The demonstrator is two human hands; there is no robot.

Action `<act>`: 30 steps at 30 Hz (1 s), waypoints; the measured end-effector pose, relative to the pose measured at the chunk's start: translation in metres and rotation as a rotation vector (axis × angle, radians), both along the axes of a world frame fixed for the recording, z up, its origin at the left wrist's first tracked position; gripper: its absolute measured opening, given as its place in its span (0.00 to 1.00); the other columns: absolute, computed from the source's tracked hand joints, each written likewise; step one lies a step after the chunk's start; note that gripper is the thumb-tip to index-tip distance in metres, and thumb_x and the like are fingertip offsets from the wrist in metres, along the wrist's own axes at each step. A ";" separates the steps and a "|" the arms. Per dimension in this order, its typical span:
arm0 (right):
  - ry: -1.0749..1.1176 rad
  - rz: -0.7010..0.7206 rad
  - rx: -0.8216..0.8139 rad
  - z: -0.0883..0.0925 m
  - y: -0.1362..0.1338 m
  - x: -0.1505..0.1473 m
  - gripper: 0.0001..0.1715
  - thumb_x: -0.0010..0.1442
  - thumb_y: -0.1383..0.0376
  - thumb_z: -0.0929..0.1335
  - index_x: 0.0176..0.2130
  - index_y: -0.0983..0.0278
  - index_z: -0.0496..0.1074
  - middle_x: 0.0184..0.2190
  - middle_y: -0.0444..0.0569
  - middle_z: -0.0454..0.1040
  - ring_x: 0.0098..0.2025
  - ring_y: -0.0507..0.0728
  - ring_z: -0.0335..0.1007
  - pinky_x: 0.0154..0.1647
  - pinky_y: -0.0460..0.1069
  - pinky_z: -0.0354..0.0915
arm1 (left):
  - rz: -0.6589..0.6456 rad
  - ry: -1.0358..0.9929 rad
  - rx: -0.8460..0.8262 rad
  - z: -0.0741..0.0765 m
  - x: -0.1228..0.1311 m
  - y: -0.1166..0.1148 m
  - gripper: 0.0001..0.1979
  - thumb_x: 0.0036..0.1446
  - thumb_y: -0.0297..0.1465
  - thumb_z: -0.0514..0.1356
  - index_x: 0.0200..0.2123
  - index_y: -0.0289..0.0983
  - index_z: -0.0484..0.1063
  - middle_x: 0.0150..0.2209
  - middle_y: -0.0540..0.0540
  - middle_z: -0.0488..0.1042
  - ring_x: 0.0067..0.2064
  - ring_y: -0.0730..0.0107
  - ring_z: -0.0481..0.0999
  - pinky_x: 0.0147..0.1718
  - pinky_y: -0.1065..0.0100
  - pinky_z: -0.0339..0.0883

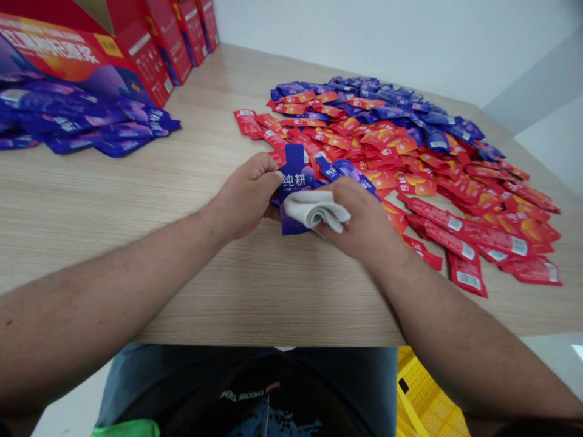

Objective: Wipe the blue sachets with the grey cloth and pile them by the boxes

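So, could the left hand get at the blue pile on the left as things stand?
Probably yes: only bare table lies between the left hand and the blue pile. But its fingers pinch a packet, against which the right hand holds a cloth, so it isn't free.

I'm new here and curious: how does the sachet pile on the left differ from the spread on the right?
The left pile is all purple; the right spread mixes red and purple. The left pile is smaller, beside the red boxes; the right spread is wider, away from them. Both lie on the wooden table.

Purple packet (295, 176), white cloth (314, 209)
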State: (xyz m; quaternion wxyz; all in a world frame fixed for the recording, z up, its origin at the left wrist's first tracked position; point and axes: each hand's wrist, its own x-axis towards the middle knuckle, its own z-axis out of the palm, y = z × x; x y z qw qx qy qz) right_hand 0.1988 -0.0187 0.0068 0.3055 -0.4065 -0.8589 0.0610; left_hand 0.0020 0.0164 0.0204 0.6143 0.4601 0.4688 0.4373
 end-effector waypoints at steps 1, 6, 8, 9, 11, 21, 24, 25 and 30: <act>0.032 -0.038 0.032 0.000 0.001 0.001 0.13 0.61 0.66 0.71 0.47 0.60 0.75 0.42 0.51 0.79 0.47 0.62 0.73 0.48 0.56 0.70 | 0.000 -0.007 0.000 0.000 0.000 0.000 0.07 0.55 0.25 0.58 0.33 0.40 0.61 0.25 0.53 0.64 0.24 0.75 0.66 0.22 0.74 0.63; -0.029 0.225 -0.115 -0.001 0.002 0.001 0.13 0.61 0.67 0.71 0.47 0.59 0.75 0.42 0.49 0.79 0.44 0.59 0.74 0.44 0.53 0.71 | 0.018 -0.026 -0.002 -0.001 -0.001 0.003 0.07 0.55 0.25 0.57 0.33 0.41 0.61 0.24 0.54 0.64 0.22 0.75 0.66 0.21 0.73 0.63; -0.012 0.153 -0.094 -0.001 0.002 0.002 0.13 0.60 0.67 0.71 0.47 0.59 0.75 0.43 0.50 0.79 0.45 0.60 0.74 0.45 0.54 0.71 | 0.025 -0.059 -0.018 -0.001 -0.002 0.005 0.06 0.56 0.25 0.56 0.33 0.41 0.60 0.25 0.54 0.64 0.22 0.75 0.66 0.20 0.73 0.63; 0.018 0.066 -0.058 0.000 0.003 0.003 0.13 0.61 0.66 0.72 0.47 0.59 0.75 0.43 0.50 0.79 0.46 0.60 0.74 0.46 0.55 0.71 | 0.034 -0.079 -0.024 0.000 -0.002 0.006 0.06 0.57 0.25 0.56 0.33 0.41 0.60 0.24 0.54 0.64 0.21 0.75 0.66 0.20 0.72 0.63; 0.075 -0.059 -0.014 0.001 0.004 0.005 0.13 0.61 0.64 0.72 0.47 0.59 0.75 0.43 0.51 0.79 0.46 0.61 0.74 0.48 0.57 0.70 | 0.051 -0.113 -0.021 0.000 -0.003 0.007 0.06 0.57 0.25 0.55 0.32 0.40 0.59 0.24 0.55 0.62 0.20 0.76 0.64 0.20 0.72 0.61; 0.080 0.013 0.015 0.000 0.001 0.001 0.14 0.61 0.65 0.72 0.48 0.61 0.75 0.43 0.51 0.80 0.46 0.61 0.74 0.48 0.57 0.71 | 0.089 -0.094 -0.002 -0.001 -0.006 0.005 0.09 0.59 0.25 0.59 0.30 0.40 0.62 0.22 0.54 0.61 0.24 0.76 0.60 0.22 0.71 0.55; -0.002 0.201 -0.099 -0.002 -0.003 -0.004 0.12 0.62 0.66 0.70 0.48 0.59 0.74 0.43 0.49 0.80 0.46 0.59 0.74 0.46 0.54 0.72 | 0.106 -0.106 -0.029 0.000 -0.004 0.005 0.08 0.60 0.25 0.58 0.30 0.40 0.63 0.22 0.54 0.61 0.24 0.76 0.60 0.22 0.70 0.57; -0.032 0.257 -0.144 -0.003 -0.004 -0.005 0.12 0.63 0.67 0.70 0.48 0.58 0.75 0.43 0.49 0.80 0.46 0.59 0.74 0.45 0.53 0.72 | 0.128 -0.116 -0.039 0.000 -0.003 0.005 0.08 0.60 0.24 0.57 0.29 0.40 0.62 0.21 0.55 0.60 0.23 0.76 0.60 0.23 0.70 0.58; 0.033 0.095 -0.046 -0.005 -0.003 -0.007 0.13 0.60 0.66 0.71 0.47 0.59 0.75 0.43 0.49 0.79 0.47 0.60 0.73 0.48 0.56 0.71 | 0.185 -0.194 -0.110 -0.002 0.001 0.006 0.08 0.58 0.23 0.57 0.30 0.40 0.62 0.23 0.53 0.66 0.24 0.74 0.66 0.26 0.70 0.64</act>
